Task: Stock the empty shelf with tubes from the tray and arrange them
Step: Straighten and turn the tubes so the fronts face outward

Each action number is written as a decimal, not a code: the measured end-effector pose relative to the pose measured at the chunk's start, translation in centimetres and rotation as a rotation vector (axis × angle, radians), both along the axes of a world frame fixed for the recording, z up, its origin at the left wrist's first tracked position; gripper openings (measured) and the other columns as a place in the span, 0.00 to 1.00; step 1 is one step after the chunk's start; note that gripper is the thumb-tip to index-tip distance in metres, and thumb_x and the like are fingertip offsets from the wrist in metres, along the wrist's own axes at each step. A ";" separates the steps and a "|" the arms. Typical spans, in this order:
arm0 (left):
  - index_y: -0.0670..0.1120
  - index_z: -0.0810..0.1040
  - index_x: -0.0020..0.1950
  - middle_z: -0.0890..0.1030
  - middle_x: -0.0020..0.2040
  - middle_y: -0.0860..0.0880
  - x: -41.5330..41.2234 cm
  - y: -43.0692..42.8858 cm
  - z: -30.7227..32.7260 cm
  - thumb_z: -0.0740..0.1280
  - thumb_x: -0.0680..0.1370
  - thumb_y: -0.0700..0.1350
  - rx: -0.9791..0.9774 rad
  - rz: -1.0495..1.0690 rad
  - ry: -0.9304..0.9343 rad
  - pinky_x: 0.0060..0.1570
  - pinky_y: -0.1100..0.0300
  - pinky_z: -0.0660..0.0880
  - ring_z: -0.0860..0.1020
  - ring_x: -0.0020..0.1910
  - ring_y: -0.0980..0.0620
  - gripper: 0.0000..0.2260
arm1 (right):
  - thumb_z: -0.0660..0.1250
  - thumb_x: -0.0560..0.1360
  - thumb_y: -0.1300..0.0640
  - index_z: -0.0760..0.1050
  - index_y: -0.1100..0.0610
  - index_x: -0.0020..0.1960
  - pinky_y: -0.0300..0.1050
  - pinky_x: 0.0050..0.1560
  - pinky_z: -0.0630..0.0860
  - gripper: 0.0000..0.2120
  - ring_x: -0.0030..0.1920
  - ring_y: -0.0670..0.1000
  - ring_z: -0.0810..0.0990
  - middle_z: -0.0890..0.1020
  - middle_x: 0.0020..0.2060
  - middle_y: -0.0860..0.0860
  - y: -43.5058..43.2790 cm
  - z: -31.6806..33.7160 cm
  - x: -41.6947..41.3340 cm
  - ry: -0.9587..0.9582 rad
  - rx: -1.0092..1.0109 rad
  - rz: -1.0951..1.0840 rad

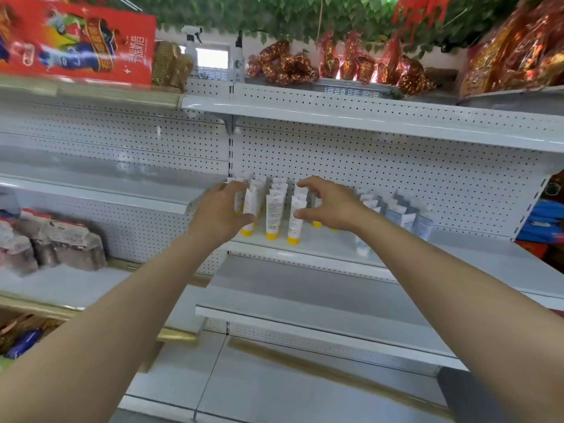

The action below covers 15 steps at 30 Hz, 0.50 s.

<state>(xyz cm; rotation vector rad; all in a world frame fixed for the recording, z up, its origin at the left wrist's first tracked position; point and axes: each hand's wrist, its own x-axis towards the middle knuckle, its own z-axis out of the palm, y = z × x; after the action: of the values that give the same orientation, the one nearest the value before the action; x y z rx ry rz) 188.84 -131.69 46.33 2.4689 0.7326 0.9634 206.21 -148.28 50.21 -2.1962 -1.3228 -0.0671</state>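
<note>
Several white tubes with yellow caps [273, 213] stand cap-down in rows on the white middle shelf [329, 250]. My left hand [218, 210] reaches in from the left; its thumb and fingers curl round the leftmost front tube [251, 206]. My right hand [328, 204] hovers at the right side of the same group, thumb and fingers spread apart and loosely curved, thumb tip close to a front tube [296, 219]. To the right stand several pale blue-grey tubes [396, 212]. The tray is out of view.
A perforated white back panel [381, 166] rises behind the tubes. The shelf above [366, 117] carries red and gold foil packets [287, 67] and a red box [76, 41]. Grey bagged goods [58, 242] sit on a lower left shelf. Bare white shelves [320, 303] lie below.
</note>
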 end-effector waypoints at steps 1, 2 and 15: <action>0.52 0.70 0.70 0.71 0.68 0.45 0.2 0.7 0.1 0.75 0.71 0.49 0.000 0.000 -0.002 0.63 0.48 0.70 0.68 0.67 0.42 0.29 | 0.76 0.69 0.45 0.68 0.42 0.70 0.43 0.52 0.71 0.32 0.58 0.48 0.75 0.74 0.67 0.47 0.9 0.2 0.2 -0.010 -0.008 0.001; 0.52 0.70 0.70 0.71 0.68 0.45 0.5 1.4 0.3 0.75 0.71 0.49 0.001 0.000 0.000 0.63 0.47 0.69 0.68 0.67 0.42 0.29 | 0.76 0.70 0.45 0.68 0.43 0.70 0.42 0.52 0.70 0.32 0.60 0.49 0.75 0.74 0.67 0.47 1.8 0.4 0.4 -0.027 -0.017 0.004; 0.53 0.69 0.71 0.71 0.68 0.46 10.6 14.7 2.6 0.66 0.76 0.58 0.059 0.013 0.010 0.58 0.55 0.67 0.68 0.67 0.45 0.24 | 0.70 0.73 0.39 0.68 0.43 0.71 0.42 0.58 0.71 0.28 0.67 0.50 0.72 0.72 0.69 0.49 16.2 1.9 10.4 0.016 0.005 0.063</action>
<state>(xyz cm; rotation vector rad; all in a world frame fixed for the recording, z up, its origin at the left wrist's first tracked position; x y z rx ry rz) 199.44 -116.98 48.91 2.5249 0.7342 0.9914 216.59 -132.12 52.09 -2.1455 -1.3801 -0.0289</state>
